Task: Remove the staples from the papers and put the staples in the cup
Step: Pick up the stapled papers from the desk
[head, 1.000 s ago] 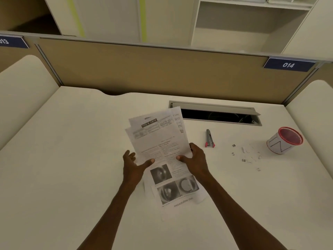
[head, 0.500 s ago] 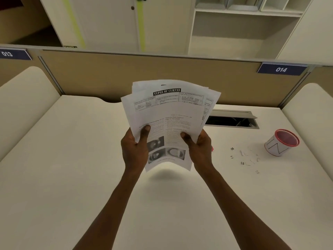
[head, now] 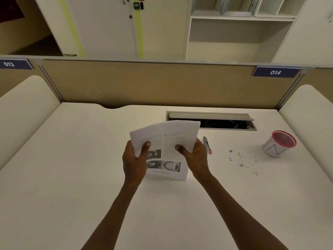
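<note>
Looks like the pulling part is mostly done: bent metal staples [head: 242, 160] are scattered on the smooth counter [head: 72, 159], none dropped in the red-rimmed cup [head: 278, 144] yet. Thin printed papers [head: 164, 147] are pinched upright by left hand [head: 134, 161] and right hand [head: 195, 157], thumbs in front.

Dim, warm overhead light is falling evenly; soft shadows are showing, edges are bowing, fine print is blurring.

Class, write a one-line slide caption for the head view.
Both hands, left hand and right hand, grip white printed papers; loose staples lie beside red-rimmed cup.
</note>
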`<state>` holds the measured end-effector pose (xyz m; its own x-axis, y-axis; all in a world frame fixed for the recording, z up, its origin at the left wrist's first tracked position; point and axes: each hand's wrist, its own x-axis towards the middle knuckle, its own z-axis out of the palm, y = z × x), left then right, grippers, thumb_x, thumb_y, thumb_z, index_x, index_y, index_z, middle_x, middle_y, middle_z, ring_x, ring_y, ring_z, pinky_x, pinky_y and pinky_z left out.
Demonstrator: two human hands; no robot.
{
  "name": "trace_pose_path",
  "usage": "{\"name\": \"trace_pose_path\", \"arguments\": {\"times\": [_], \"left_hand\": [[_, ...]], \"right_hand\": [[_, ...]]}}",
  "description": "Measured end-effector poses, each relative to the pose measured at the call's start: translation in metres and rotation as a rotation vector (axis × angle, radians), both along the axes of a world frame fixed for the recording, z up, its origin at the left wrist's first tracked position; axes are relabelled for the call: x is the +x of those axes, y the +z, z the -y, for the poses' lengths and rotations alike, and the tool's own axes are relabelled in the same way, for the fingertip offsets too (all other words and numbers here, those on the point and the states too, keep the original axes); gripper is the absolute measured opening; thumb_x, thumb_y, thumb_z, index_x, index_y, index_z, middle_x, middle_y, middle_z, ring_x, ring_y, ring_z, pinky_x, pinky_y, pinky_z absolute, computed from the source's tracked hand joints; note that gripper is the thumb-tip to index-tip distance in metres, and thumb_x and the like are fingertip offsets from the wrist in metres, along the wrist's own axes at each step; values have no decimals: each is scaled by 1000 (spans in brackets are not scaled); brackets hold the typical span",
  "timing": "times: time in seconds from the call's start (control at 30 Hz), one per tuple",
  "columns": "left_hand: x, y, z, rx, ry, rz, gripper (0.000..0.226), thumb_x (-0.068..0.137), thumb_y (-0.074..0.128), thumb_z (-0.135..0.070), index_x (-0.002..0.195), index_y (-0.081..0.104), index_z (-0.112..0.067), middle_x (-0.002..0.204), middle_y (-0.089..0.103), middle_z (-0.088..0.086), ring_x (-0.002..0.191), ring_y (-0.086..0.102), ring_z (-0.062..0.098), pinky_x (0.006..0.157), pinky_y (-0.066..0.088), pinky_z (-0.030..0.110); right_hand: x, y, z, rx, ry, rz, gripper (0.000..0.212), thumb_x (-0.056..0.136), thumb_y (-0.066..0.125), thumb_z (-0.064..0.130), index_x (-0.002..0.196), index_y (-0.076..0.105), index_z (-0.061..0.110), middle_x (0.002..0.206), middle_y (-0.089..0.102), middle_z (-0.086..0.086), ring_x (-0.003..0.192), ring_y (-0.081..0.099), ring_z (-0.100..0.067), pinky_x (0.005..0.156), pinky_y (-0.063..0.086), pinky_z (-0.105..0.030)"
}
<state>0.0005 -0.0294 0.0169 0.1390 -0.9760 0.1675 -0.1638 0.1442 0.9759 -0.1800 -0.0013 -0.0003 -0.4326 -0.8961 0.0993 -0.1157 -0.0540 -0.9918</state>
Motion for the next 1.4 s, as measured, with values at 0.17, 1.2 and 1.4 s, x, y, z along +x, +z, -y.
{"name": "trace_pose_path", "arguments": {"times": [0.17,1.2,1.4], "left_hand": [[-3,5,2,-38,-1,-6,37,92,60,-26,125,49,-15,107,60,-2,93,61,14,67,50,7],[-3,-21,5,62,-56,18,17,97,51,-29,113,47,-24,107,61,-3,93,61,11,76,51,19],[0,-15,24,198,-59,131,24,97,52,-33,112,50,-15,107,63,1,92,64,21,72,53,27]], "right_hand": [[-1,12,1,-51,10,23,35,81,73,6,114,63,12,105,70,0,96,68,-19,78,59,-26],[0,-10,-6,58,15,51,34,79,76,7,103,61,26,101,69,7,93,68,-16,83,56,-34],[-11,-8,-2,85,38,-72,38,85,71,28,117,54,15,110,67,1,93,70,-18,75,61,-29]]}}
